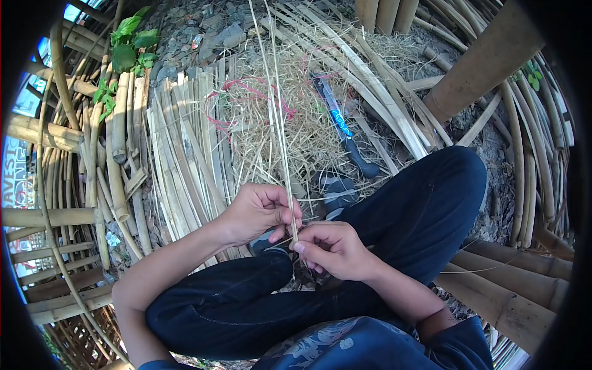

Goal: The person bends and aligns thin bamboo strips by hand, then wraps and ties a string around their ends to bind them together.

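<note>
Long thin bamboo strips (283, 135) rise from between my hands toward the top of the view, and they part into two lines higher up. My left hand (262, 209) has its thumb and fingers closed around the strips. Just below and to the right, my right hand (330, 246) pinches their lower end between thumb and fingers. Both hands are close together above my crossed legs. Beyond them lies a heap of bamboo shavings (259, 148), with a tool with a dark curved handle (361, 160) and a blue-marked sleeve resting on it.
Split bamboo slats (185, 148) lie left of the shavings, and more slats (370, 80) cross at the right. Red string (246, 86) is tangled on the heap. A thick bamboo post (484, 61) leans at the upper right. Bamboo poles (505, 296) lie near my right side.
</note>
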Available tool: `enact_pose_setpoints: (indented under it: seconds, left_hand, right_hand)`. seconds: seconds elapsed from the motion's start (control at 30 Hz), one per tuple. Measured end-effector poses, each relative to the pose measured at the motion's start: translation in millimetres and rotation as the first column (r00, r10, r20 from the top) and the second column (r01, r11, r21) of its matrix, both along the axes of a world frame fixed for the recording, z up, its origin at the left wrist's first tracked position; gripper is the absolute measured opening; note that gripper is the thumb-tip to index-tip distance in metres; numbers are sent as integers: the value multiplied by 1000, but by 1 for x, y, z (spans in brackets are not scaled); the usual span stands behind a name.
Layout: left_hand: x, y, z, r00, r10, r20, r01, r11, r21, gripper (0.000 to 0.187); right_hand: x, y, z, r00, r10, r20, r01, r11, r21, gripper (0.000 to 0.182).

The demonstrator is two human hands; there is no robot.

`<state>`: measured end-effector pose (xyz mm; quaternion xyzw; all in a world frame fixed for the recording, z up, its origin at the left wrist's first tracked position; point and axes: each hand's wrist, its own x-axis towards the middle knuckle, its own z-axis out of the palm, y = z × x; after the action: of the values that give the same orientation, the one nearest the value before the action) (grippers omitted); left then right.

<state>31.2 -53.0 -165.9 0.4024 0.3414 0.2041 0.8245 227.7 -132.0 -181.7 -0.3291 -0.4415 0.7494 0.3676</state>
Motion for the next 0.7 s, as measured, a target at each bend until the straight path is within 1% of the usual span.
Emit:
enact_pose_setpoints:
  seconds: [0.13, 0.27, 0.3, 0.33, 0.37, 0.4, 0.43, 0.47, 0.5, 0.57, 0.6, 0.67, 0.7]
  left_hand:
    - [3, 0, 6, 998, 21, -54, -19, 999, 34, 5]
    - [2, 0, 3, 1000, 14, -21, -13, 998, 62, 5]
    - [2, -1, 1, 1000, 11, -4, -10, 995, 104, 8]
    - [1, -2, 0, 1000, 7, 13, -8, 989, 145, 15]
    - [1, -1, 0, 1000, 7, 12, -8, 989, 146, 15]
    - [1, -1, 1, 1000, 14, -19, -11, 989, 146, 15]
    - [2, -1, 1, 999, 20, -49, -13, 989, 146, 15]
    - [1, -1, 1, 999, 20, -50, -13, 989, 147, 15]
    - [2, -1, 0, 998, 26, -53, -17, 987, 162, 15]
    - [2, -1, 0, 998, 31, -54, -21, 984, 177, 14]
    - [3, -1, 0, 996, 40, -79, -25, 983, 181, 13]
    - [2, -2, 0, 993, 51, -106, -31, 982, 184, 12]
    - [2, -1, -1, 990, 65, -127, -39, 981, 192, 12]
  right_hand:
    - [1, 2, 0, 1000, -19, 7, 19, 999, 29, 13]
    - [1, 3, 0, 998, -27, 51, 22, 996, 87, 12]
    - [1, 3, -2, 998, -27, 52, 23, 996, 87, 12]
    - [0, 2, -4, 991, -70, 118, 44, 977, 209, 12]
    - [-2, 3, -6, 977, -120, 178, 55, 942, 332, 11]
    - [-2, 3, -5, 977, -120, 177, 55, 942, 332, 11]
    - [-3, 3, -5, 968, -142, 207, 55, 924, 379, 11]
    - [-3, 3, -4, 957, -167, 236, 52, 903, 426, 11]
    - [-5, 3, -5, 957, -168, 236, 53, 903, 427, 11]
    - [-6, 3, -7, 936, -230, 266, 57, 846, 531, 10]
    - [-6, 3, -6, 936, -229, 266, 56, 846, 531, 10]
    - [-5, 3, -3, 914, -229, 335, 28, 859, 511, 9]
    - [-6, 3, -3, 914, -228, 334, 28, 859, 511, 9]
